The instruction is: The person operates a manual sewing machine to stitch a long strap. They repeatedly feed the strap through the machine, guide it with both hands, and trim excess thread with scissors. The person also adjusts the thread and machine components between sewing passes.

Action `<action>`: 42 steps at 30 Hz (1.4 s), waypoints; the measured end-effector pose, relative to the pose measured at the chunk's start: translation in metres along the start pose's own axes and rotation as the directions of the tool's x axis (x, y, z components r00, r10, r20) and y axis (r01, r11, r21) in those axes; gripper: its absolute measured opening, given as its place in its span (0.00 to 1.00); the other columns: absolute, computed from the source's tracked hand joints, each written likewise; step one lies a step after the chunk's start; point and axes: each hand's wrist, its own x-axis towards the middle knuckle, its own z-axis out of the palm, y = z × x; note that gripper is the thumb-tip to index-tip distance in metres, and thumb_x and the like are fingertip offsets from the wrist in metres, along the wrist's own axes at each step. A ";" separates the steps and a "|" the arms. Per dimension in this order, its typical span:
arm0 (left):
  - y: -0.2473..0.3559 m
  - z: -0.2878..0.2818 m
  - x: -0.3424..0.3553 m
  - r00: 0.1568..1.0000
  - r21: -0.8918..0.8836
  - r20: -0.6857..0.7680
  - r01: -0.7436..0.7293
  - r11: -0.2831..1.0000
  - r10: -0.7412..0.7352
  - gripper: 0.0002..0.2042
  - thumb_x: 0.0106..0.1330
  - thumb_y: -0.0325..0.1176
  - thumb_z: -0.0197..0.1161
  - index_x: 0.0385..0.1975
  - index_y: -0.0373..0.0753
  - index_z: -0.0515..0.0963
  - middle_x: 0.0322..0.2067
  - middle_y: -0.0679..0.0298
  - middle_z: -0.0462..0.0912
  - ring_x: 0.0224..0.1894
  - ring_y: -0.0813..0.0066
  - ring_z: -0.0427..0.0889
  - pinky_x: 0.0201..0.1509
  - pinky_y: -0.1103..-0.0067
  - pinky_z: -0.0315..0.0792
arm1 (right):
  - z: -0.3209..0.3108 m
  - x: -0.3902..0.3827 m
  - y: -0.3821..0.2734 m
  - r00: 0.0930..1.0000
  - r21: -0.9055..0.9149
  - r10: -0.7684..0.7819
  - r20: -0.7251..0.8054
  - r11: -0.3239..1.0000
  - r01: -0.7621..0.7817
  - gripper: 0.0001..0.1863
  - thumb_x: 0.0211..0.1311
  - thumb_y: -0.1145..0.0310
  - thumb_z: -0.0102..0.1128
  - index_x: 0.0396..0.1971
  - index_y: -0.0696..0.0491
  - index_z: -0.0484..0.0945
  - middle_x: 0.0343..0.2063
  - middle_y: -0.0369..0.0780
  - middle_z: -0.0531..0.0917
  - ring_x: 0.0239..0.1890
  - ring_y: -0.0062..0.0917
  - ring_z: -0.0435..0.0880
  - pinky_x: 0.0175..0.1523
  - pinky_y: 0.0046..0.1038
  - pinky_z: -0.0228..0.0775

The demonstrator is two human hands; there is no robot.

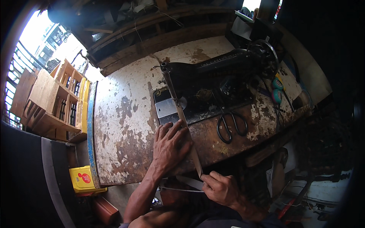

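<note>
In the head view, a narrow brown strip (195, 159) is seen extended from the needle end of the black sewing machine (216, 68) toward the near side, its near end pinched tightly between thumb and curled fingers of the right hand (220, 188), well in front of the machine. The left hand (169, 150) is laid beside the strip, just in front of the machine's bed, fingers loosely bent; whether the strip is gripped there cannot be told. Black-handled scissors (232, 113) are placed at the machine's near edge, on the worn table (114, 129) by which the machine is supported.

Left head-worn fisheye view, facing down and forward, near above a scuffed table (114, 133), edges bending at rim
</note>
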 end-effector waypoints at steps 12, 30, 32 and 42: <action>0.001 -0.001 -0.003 0.996 0.049 0.089 -0.025 0.998 0.021 0.30 0.60 0.49 0.73 0.61 0.43 0.81 0.76 0.63 0.70 0.75 0.43 0.65 0.82 0.49 0.54 | -0.002 0.266 0.132 0.941 -0.350 -0.216 -0.259 0.929 0.117 0.15 0.71 0.56 0.62 0.39 0.53 0.88 0.42 0.47 0.90 0.44 0.47 0.90 0.49 0.46 0.81; -0.006 -0.002 -0.004 0.986 -0.007 0.167 -0.019 1.000 0.020 0.28 0.66 0.51 0.68 0.63 0.44 0.80 0.77 0.62 0.67 0.77 0.44 0.62 0.83 0.45 0.48 | 0.031 0.422 0.138 0.967 0.624 0.010 0.254 0.763 -0.171 0.12 0.65 0.63 0.77 0.39 0.56 0.89 0.27 0.33 0.87 0.30 0.17 0.86 0.38 0.21 0.77; -0.007 -0.002 -0.004 0.986 -0.010 0.161 -0.030 1.000 0.031 0.28 0.65 0.51 0.69 0.62 0.44 0.80 0.77 0.62 0.67 0.77 0.44 0.62 0.83 0.44 0.49 | 0.046 0.434 0.140 0.991 0.395 0.113 0.074 0.909 -0.133 0.16 0.63 0.62 0.77 0.45 0.57 0.89 0.31 0.37 0.89 0.33 0.21 0.87 0.41 0.27 0.80; -0.008 -0.001 0.003 0.984 0.009 0.176 -0.006 1.000 0.004 0.30 0.63 0.53 0.71 0.64 0.46 0.79 0.78 0.63 0.66 0.75 0.46 0.64 0.80 0.44 0.51 | 0.075 0.460 0.149 0.995 0.214 0.002 -0.098 0.977 0.020 0.08 0.59 0.70 0.76 0.39 0.52 0.89 0.29 0.39 0.90 0.33 0.22 0.88 0.42 0.29 0.79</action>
